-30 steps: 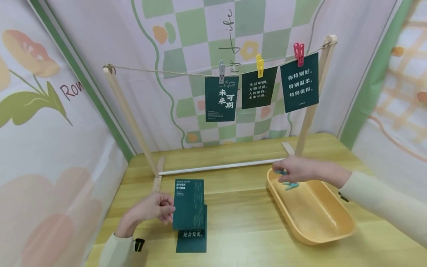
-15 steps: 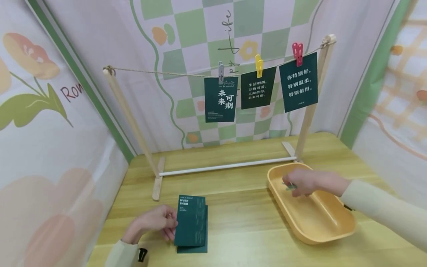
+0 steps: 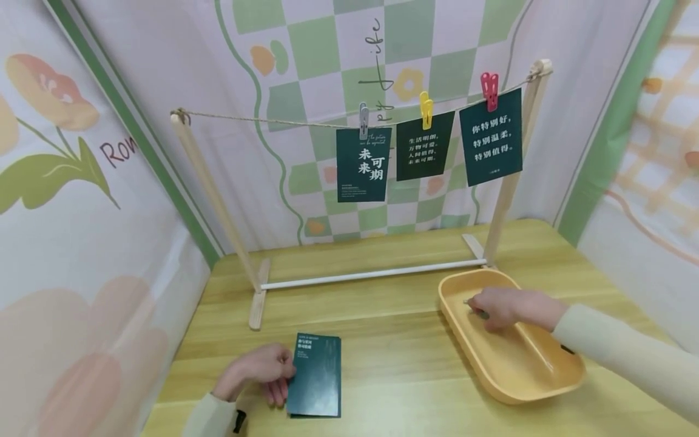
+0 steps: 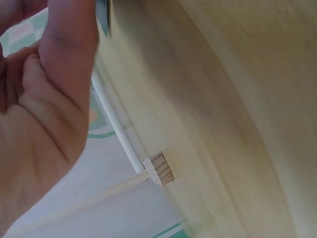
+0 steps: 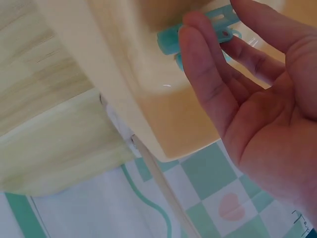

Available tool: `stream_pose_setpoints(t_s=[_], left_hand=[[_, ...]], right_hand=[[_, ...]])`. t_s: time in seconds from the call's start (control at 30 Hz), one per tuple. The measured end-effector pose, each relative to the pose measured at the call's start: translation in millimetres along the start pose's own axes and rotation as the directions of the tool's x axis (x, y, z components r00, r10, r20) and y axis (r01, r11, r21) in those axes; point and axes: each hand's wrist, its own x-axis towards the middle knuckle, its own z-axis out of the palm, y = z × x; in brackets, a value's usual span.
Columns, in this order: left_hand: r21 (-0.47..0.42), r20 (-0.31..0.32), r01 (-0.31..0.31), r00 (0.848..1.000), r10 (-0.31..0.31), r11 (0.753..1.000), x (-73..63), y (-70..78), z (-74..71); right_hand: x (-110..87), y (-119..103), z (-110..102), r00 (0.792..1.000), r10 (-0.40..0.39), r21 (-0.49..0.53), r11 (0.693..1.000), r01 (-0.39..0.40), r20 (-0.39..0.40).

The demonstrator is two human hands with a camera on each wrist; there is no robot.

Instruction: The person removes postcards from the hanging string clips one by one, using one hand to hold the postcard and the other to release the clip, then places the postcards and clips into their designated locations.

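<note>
My left hand (image 3: 264,369) pinches the left edge of a dark green card (image 3: 318,377) with pale printing, which lies over another green card on the table. In the left wrist view only a thin edge of the card (image 4: 103,16) shows beyond the fingers. Inside the yellow plastic basin (image 3: 455,340), my right hand (image 3: 498,306) holds a teal clothespin (image 5: 170,40) between thumb and fingers. More teal shows just beneath it in the right wrist view, partly hidden by the fingers.
A wooden frame with a twine line (image 3: 262,119) stands at the back. From it hang three green cards by a grey clothespin (image 3: 363,121), a yellow clothespin (image 3: 426,110) and a red clothespin (image 3: 491,91). A white rod (image 3: 371,275) joins the frame's feet.
My left hand has lowered its card toward the viewer onto the other card, now nearly aligned with it. My right hand has moved from the basin's far left rim down into the basin.
</note>
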Motion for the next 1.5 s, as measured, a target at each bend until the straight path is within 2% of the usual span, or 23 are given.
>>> stream_pose_setpoints(t_s=[0.23,0.43,0.57,0.67,0.73,0.77,0.83,0.93,1.03,1.13,1.37,1.43,1.5], left_hand=[[0.062,-0.005,0.078,0.997,-0.078,0.995,3.6,-0.7,4.3],[0.082,0.035,0.105,0.993,-0.108,0.991,6.2,-1.1,1.1],[0.096,0.026,0.138,0.99,-0.141,0.986,7.4,1.3,-2.0],[0.134,-0.024,0.153,0.988,-0.151,0.979,7.1,5.9,-4.9],[0.17,-0.062,0.133,0.99,-0.124,0.976,6.8,9.7,-7.8],[0.18,-0.083,0.116,0.991,-0.103,0.977,6.7,12.2,-9.7],[0.201,-0.118,0.056,0.992,-0.033,0.978,6.8,17.6,-14.0],[0.21,-0.157,-0.04,0.985,0.074,0.977,5.7,28.1,-21.1],[0.226,-0.202,-0.11,0.967,0.157,0.968,3.1,38.6,-27.6],[0.229,-0.266,-0.142,0.943,0.202,0.963,1.5,47.9,-33.5],[0.19,-0.396,-0.208,0.878,0.269,0.959,3.7,71.4,-44.4],[0.182,-0.418,-0.229,0.862,0.286,0.956,4.4,77.6,-46.4],[0.163,-0.436,-0.24,0.853,0.288,0.957,4.6,83.1,-47.8]], right_hand=[[0.3,0.9,3.3,1.0,0.004,0.003,1.0,-0.004,-0.004],[0.9,0.6,0.9,1.0,0.023,0.008,1.0,-0.023,0.017],[1.3,-0.1,-3.2,0.999,0.04,0.03,0.999,-0.041,0.024],[2.2,-0.6,-10.7,0.999,0.012,0.035,0.999,-0.011,-0.038],[4.5,-1.0,-19.0,0.99,-0.032,0.028,0.999,0.036,-0.136],[5.9,-1.7,-25.0,0.979,-0.056,0.026,0.998,0.063,-0.195],[8.8,-3.8,-39.9,0.94,-0.103,0.023,0.993,0.117,-0.324],[11.7,-9.6,-68.5,0.857,-0.128,0.013,0.988,0.155,-0.5],[11.7,-16.5,-96.6,0.771,-0.123,-0.001,0.988,0.157,-0.625],[11.0,-22.3,-119.1,0.697,-0.129,0.006,0.982,0.189,-0.705],[11.1,-38.9,-161.1,0.576,-0.145,0.014,0.965,0.262,-0.805],[12.7,-44.0,-170.7,0.56,-0.132,0.019,0.967,0.255,-0.818],[15.4,-49.1,-179.7,0.56,-0.103,0.034,0.973,0.229,-0.822]])
